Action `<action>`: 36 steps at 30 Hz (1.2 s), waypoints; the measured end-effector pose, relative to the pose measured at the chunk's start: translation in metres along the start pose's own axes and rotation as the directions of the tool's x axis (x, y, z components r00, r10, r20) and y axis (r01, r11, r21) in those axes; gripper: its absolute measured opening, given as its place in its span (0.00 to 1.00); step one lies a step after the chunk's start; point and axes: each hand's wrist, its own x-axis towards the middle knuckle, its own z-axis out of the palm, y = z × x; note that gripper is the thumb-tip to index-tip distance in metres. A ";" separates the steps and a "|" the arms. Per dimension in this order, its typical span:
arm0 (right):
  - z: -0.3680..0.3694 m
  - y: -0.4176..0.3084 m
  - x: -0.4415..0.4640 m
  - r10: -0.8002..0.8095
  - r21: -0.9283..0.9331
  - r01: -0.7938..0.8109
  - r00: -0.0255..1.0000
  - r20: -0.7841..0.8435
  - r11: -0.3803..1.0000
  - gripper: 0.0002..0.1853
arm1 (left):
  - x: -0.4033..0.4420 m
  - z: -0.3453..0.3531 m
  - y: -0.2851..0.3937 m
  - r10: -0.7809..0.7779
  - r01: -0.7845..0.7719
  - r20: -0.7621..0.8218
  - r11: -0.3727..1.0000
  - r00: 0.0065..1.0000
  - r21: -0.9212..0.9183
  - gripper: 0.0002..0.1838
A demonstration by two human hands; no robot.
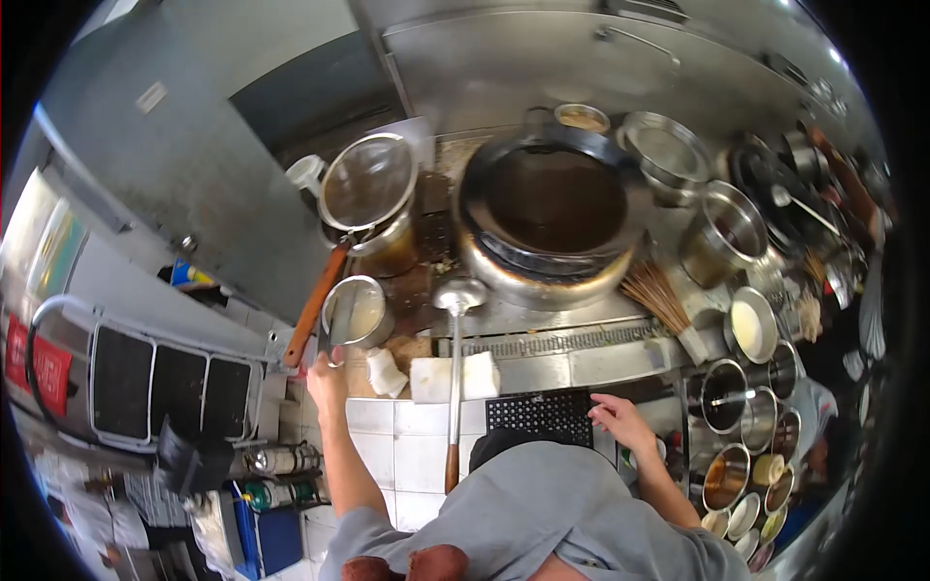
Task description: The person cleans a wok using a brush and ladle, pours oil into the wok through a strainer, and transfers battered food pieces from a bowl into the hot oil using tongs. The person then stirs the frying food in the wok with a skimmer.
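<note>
My left hand is closed around a metal handle at the near edge of a small metal pot with pale contents. I cannot tell whether the handle belongs to the pot or to a tool in it. Just left of that hand ends the wooden handle of a large round strainer, which rests on a tall pot. My right hand hovers with fingers apart, holding nothing, beside a black perforated mat. Between my hands lies a long ladle, its bowl toward the stove.
A large black wok with dark liquid sits on the stove ahead. Folded white cloths line the counter edge. A bamboo brush, a deep metal pot and several ingredient containers stand right. A metal door is left.
</note>
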 end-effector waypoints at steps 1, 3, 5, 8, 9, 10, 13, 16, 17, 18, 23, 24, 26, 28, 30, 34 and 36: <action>-0.003 0.006 -0.005 -0.013 -0.001 0.013 0.999 -0.029 1.000 0.21 | -0.013 0.008 0.011 -0.011 0.011 -0.018 1.000 1.000 0.022 0.22; -0.008 0.006 -0.018 -0.046 -0.025 0.044 0.997 -0.063 0.999 0.21 | -0.041 0.023 0.043 -0.059 0.059 0.005 0.996 0.998 -0.071 0.22; -0.016 0.008 -0.025 -0.137 -0.133 0.128 0.989 -0.061 0.983 0.20 | -0.078 0.045 0.089 -0.087 0.089 0.020 0.963 0.996 -0.256 0.22; -0.023 0.011 -0.034 -0.148 -0.076 0.142 0.987 -0.069 0.987 0.20 | -0.124 0.060 0.156 -0.051 0.057 0.028 0.950 0.998 -0.308 0.20; -0.026 0.011 -0.037 -0.150 -0.081 0.145 0.987 -0.056 0.986 0.20 | -0.131 0.059 0.174 -0.045 0.059 0.047 0.925 0.998 -0.374 0.20; -0.027 0.012 -0.041 -0.175 -0.069 0.173 0.984 -0.033 0.983 0.20 | -0.136 0.054 0.191 -0.040 0.066 0.067 0.897 0.997 -0.437 0.20; -0.029 0.022 -0.049 -0.190 0.000 0.190 0.981 0.025 0.982 0.20 | -0.150 0.055 0.222 0.040 0.030 0.159 0.911 0.986 -0.410 0.20; -0.029 0.035 -0.049 -0.163 0.098 0.154 0.982 0.091 0.983 0.21 | -0.176 0.068 0.250 0.155 -0.036 0.286 0.924 0.946 -0.381 0.20; -0.027 0.041 -0.048 -0.139 0.134 0.122 0.982 0.128 0.983 0.22 | -0.188 0.089 0.251 0.215 -0.094 0.341 0.936 0.915 -0.338 0.20; -0.025 0.047 -0.045 -0.144 0.142 0.124 0.979 0.145 0.982 0.22 | -0.198 0.107 0.249 0.271 -0.156 0.398 0.942 0.877 -0.298 0.20; -0.009 0.057 -0.011 0.045 0.374 -0.131 0.972 0.228 0.918 0.25 | -0.211 0.072 0.282 0.221 -0.060 0.399 0.924 0.890 -0.379 0.21; -0.001 0.047 -0.006 0.117 0.524 -0.210 0.972 0.206 0.825 0.27 | -0.212 0.063 0.284 0.224 -0.035 0.391 0.900 0.893 -0.434 0.22; 0.012 0.026 0.009 0.095 0.609 -0.221 0.968 0.232 0.762 0.30 | -0.213 0.049 0.290 0.218 -0.009 0.407 0.890 0.887 -0.455 0.22; 0.027 0.017 0.028 0.027 0.802 -0.276 0.950 0.310 0.530 0.29 | -0.220 0.050 0.290 0.304 0.003 0.428 0.812 0.851 -0.584 0.23; 0.035 0.027 0.050 -0.017 0.841 -0.304 0.937 0.349 0.448 0.24 | -0.224 0.048 0.292 0.327 0.109 0.559 0.786 0.762 -0.609 0.22; 0.037 0.015 0.055 0.108 0.772 -0.142 0.990 0.095 0.619 0.15 | -0.197 0.037 0.273 0.559 -0.048 0.622 0.763 0.548 -0.644 0.27; 0.026 -0.009 0.035 0.200 0.705 -0.183 0.978 0.060 0.686 0.15 | -0.165 0.025 0.252 0.426 0.376 0.846 0.763 0.320 -0.526 0.28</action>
